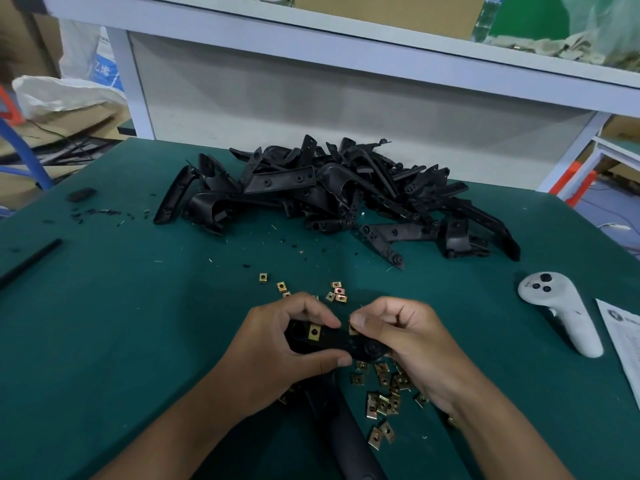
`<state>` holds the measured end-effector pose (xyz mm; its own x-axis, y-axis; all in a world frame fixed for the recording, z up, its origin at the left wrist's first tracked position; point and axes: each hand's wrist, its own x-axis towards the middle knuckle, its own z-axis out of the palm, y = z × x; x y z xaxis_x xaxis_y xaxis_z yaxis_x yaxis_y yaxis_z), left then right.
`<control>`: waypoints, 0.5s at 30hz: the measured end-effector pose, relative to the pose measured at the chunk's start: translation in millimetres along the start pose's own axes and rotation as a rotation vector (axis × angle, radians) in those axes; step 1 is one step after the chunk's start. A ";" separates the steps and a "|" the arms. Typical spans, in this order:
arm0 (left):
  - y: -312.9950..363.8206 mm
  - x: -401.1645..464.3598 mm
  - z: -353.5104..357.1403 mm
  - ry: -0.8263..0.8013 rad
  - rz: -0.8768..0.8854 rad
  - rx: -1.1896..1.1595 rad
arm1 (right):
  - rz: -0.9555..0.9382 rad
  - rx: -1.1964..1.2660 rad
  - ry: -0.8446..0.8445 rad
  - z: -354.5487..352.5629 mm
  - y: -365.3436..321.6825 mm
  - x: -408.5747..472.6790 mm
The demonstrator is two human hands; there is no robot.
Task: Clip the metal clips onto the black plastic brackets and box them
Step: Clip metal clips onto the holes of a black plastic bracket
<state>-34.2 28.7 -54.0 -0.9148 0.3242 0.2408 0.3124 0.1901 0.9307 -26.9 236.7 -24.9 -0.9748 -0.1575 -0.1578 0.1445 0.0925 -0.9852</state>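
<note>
Both hands meet low at the middle of the counter (104, 341), grasping one black plastic bracket (341, 342) between them. Left hand (284, 344): fingers curled over the bracket's top, thumb under its near edge. Right hand (405, 341): thumb and forefinger pinching a brass-coloured metal clip (352, 329) at the bracket's upper edge, other fingers curled round the right end. Whether that clip is fully seated cannot be told.

Bracket: matte black, flat-faced, a round boss near its right end. One fitted clip (313, 332) already sits on its left part, square, gold, with a centre hole.

Loose clips (382, 403) lie scattered just below and under the right wrist; a smaller scatter (337, 294) lies just beyond the knuckles.

Beyond that, a band of bare green mat, then the heap of brackets (329, 192) across the far middle, reaching nearly to the back edge.

Open mat to the left, broken by a black rod (29, 263) near the left edge and black flecks. Right side: white controller (561, 313), then a printed sheet (623, 337) at the right edge. A dark long object (346, 441) lies between the forearms.
</note>
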 end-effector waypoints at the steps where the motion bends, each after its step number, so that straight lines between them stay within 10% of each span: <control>1: -0.9 -0.1 0.2 0.001 0.001 0.008 | 0.003 0.004 0.004 0.2 0.3 0.1; 15: -2.9 -1.4 -1.7 -0.004 -0.014 -0.018 | -0.118 -0.113 -0.051 -2.3 2.1 -1.2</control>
<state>-34.3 26.2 -56.6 -0.9181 0.3252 0.2266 0.2949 0.1783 0.9387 -25.9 239.4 -26.7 -0.9737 -0.2230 -0.0473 0.0066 0.1799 -0.9837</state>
